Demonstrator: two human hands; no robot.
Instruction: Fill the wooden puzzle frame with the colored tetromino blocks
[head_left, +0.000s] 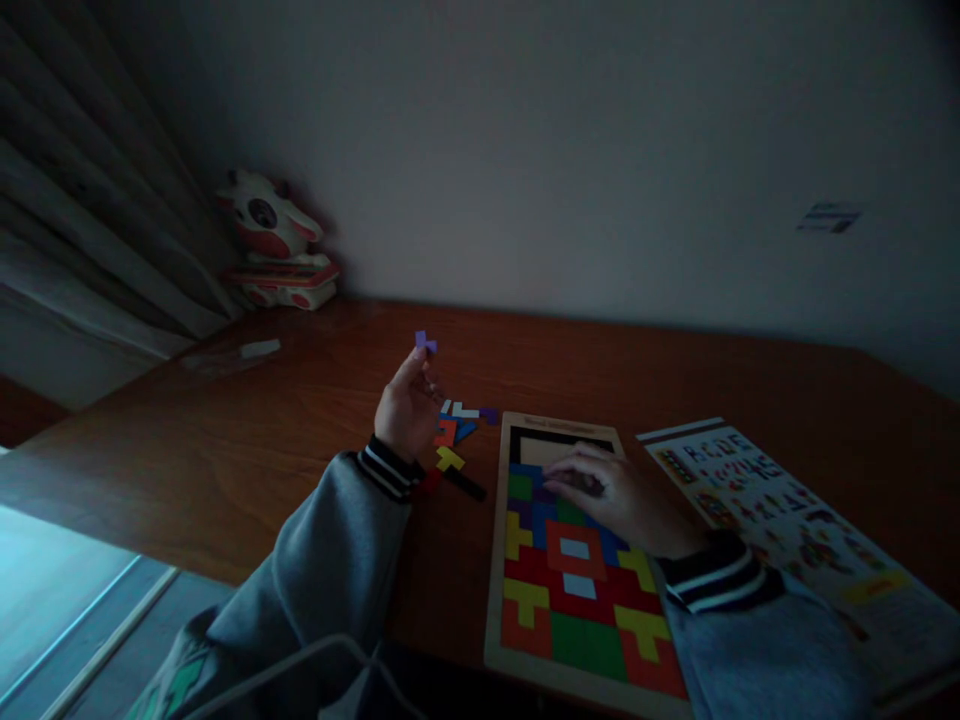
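Note:
Raised above the table, my left hand [409, 408] pinches a small purple puzzle piece [424, 342] between thumb and finger. My right hand [600, 487] rests over the wooden puzzle board [493, 610], its fingertips at the upper rows of pieces; whether they grip a piece is hidden. Coloured blocks fill most of the board, while its top part shows bare wood and a black piece [515, 445] along the edge. Loose pieces lie left of the board: a yellow piece [450, 459], a black bar [465, 484], a blue piece [466, 430], and a white piece [465, 412].
A printed sheet [772, 500] lies right of the board, partly under my right sleeve. At the back left sits a cow-shaped toy [274, 240] near the curtain [90, 220]. A small white item [260, 348] is on the wooden table [300, 420]. A cable [300, 655] crosses my lap.

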